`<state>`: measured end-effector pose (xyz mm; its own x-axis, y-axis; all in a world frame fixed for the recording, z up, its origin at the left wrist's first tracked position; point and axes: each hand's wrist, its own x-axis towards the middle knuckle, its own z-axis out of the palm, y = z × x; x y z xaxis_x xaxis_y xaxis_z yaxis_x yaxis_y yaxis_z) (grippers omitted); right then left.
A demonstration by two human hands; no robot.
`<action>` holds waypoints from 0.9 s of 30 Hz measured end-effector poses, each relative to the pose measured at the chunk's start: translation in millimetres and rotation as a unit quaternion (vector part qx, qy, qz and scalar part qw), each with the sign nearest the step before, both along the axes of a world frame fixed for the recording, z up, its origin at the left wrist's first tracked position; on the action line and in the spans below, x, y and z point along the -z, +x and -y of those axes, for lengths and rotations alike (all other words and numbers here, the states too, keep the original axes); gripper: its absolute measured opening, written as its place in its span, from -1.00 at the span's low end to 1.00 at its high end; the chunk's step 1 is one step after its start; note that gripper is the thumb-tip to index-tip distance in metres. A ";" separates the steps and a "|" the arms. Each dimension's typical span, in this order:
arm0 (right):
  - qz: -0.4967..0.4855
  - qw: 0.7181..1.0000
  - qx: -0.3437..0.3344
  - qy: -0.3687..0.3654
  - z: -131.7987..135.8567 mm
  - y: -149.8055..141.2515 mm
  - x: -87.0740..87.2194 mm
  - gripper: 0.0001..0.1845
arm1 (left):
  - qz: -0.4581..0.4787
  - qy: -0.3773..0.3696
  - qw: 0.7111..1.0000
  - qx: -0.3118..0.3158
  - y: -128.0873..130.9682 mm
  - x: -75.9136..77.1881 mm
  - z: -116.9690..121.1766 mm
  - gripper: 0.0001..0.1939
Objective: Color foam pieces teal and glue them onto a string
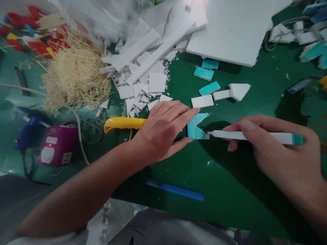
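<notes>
- The work in hand looks to be the colouring of a small notched piece (193, 128), which lies on the green table (178, 166) between the two hands. Most of its upper face is turquoise, with thin, pale streaks.
- The left hand (162, 131) holds this piece at its left side, in a narrow grip, with the forefinger near the upper edge and the thumb near the lower edge.
- A yellow handle (125, 123) comes out from below the left hand; I cannot tell if the palm also grips it.
- The right hand (278, 143) is closed around a white marker (284, 138) like a pen. The marker's tip is at the lower right corner of the piece, where a small part looks pale grey. I cannot tell if the tip presses on it.
- In my judgement, the next move calls for short, light strokes over this corner and the pale streaks, while the left fingers keep the piece steady and away from the wet colour.
- The notch has narrow points, so too strong a push could bend or break them, or turn the piece.
</notes>
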<state>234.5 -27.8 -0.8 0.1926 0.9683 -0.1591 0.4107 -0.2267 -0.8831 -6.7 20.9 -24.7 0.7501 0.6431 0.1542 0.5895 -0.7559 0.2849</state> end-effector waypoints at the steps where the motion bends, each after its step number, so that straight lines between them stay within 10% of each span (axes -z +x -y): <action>1: -0.001 1.000 0.002 -0.014 -0.1 -0.3 -0.3 -0.68 | 0.003 0.001 1.000 0.001 0.1 0.2 0.0 -0.46; 27: 0.004 0.999 -0.015 0.031 -0.3 4.4 7.1 -0.69 | -0.002 0.004 1.000 -0.005 -0.3 -0.1 -0.5 -0.44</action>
